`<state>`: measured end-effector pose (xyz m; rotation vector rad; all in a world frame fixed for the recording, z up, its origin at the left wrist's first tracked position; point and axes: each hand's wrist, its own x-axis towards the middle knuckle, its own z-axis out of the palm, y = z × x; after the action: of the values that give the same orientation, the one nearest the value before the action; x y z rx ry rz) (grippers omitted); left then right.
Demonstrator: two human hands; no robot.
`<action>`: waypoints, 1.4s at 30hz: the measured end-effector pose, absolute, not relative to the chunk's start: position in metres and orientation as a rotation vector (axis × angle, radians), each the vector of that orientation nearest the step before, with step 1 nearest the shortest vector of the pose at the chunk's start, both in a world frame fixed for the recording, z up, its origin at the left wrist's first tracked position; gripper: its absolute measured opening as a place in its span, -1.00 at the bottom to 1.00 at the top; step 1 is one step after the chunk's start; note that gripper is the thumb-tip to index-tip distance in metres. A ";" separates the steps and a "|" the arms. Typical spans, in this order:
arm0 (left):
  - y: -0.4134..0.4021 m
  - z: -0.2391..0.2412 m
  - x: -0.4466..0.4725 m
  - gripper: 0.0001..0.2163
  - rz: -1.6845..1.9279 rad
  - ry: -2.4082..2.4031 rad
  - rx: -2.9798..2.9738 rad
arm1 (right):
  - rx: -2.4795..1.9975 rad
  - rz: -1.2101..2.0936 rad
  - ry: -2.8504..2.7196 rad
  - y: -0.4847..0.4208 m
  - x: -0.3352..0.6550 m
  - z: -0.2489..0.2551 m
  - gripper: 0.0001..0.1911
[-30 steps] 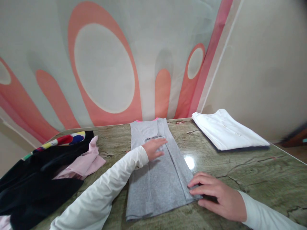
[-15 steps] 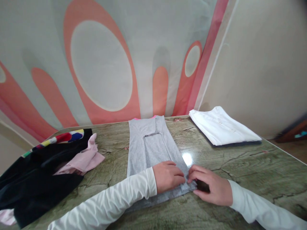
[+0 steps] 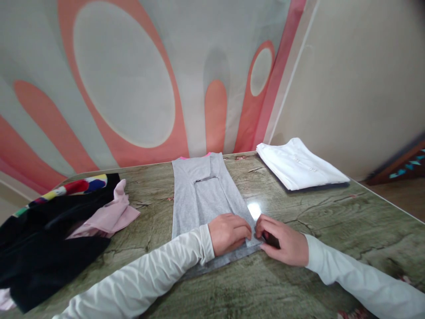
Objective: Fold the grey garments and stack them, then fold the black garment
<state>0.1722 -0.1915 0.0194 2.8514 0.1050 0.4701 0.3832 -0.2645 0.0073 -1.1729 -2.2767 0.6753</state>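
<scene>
A grey shirt (image 3: 212, 199) with pink trim at its neckline lies lengthwise on the table, its sides folded inward over the middle. My left hand (image 3: 230, 234) rests on the lower part of the shirt, fingers curled and pressed into the fabric near the right edge. Just to its right, my right hand (image 3: 283, 241) pinches the lower right corner of the shirt between thumb and fingers. Both hands are close together, and the left forearm covers part of the hem.
Folded white clothing (image 3: 300, 166) lies at the back right, with a dark layer under it. On the left is a loose heap of black clothing (image 3: 56, 252) with a pink garment (image 3: 108, 217) on it. A patterned wall (image 3: 195, 79) stands behind the wood-patterned table (image 3: 332, 226).
The view has shifted slightly, so things appear a little higher and further left. My right hand's fingers have closed in on the shirt's corner; my left hand stays on the fabric.
</scene>
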 end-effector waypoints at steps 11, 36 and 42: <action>-0.194 0.019 0.172 -0.89 0.383 0.133 2.902 | -1.261 0.304 -2.404 -0.276 0.373 0.018 -0.82; -0.155 0.046 0.100 -0.79 0.546 0.679 2.578 | -1.284 0.601 -2.362 -0.270 0.398 0.022 -0.87; -0.192 0.030 0.042 -0.76 0.663 1.132 2.399 | -1.298 0.574 -2.372 -0.273 0.393 0.016 -0.90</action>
<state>0.0420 -0.1924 0.0298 2.3992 1.1317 0.6627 0.3929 -0.2726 0.0158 -1.2977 -2.3716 0.5744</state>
